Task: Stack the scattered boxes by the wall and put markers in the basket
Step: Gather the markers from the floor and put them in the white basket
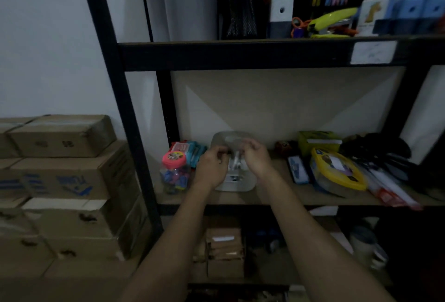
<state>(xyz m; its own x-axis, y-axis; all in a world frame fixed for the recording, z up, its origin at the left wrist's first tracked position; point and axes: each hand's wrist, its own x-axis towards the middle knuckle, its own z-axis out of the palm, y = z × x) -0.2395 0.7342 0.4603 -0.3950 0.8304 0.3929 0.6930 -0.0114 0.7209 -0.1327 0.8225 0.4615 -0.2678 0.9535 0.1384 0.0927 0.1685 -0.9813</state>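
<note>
Left hand [212,165]: fingers curled at the near-left rim of the basket [237,185]; the grip looks closed on the rim or on something at it — blur hides which.
Right hand [255,157]: fingers bent down over the basket's middle, pinching what seems to be a pale, slim marker [237,161]; grip judged closed on it, though the detail is soft.
Basket: pale tub with a handle cut-out at the back, standing on the middle shelf [277,197], directly under both grips.
Why held so: the left hand probably steadies the light tub so it does not slide while the right lowers the marker in — a judgement, not seen.
Boxes [62,181]: cardboard cartons piled against the wall, well left of the grips, outside the black shelf upright; that part of the task looks largely done.
Beside the grips: a pink-lidded jar [173,171] just left of the left hand; a yellow-rimmed case [337,173] to the right of the right hand.
Step in hand: markers into the basket; the count inside cannot be read.
Risk: dim light, crowded shelf — a nudge could tip the jar.
</note>
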